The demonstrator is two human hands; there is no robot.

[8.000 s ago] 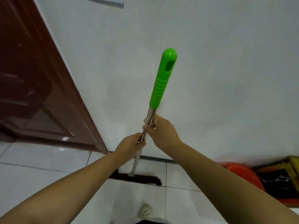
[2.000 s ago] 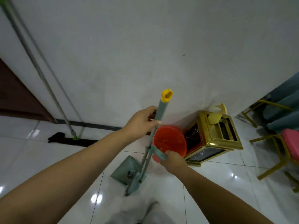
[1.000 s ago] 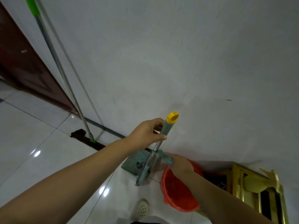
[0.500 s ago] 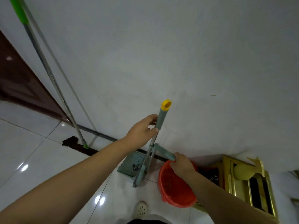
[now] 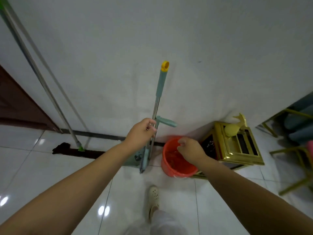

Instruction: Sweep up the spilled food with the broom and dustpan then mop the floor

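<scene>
From the head camera, the left hand (image 5: 141, 133) grips the metal shaft of the mop (image 5: 156, 112), its fingers curled round it just below the teal side lever. The mop stands nearly upright against the white wall (image 5: 186, 48), its head on the floor (image 5: 50, 175) beside the red bucket (image 5: 176, 168). The right hand (image 5: 190, 150) hovers over the bucket's rim with loosely curled fingers, holding nothing. The broom (image 5: 50, 92) leans on the wall at the left, its dark bristles on the floor. A gold stand (image 5: 237, 146) sits right of the bucket. A pale shoe (image 5: 153, 199) shows near.
</scene>
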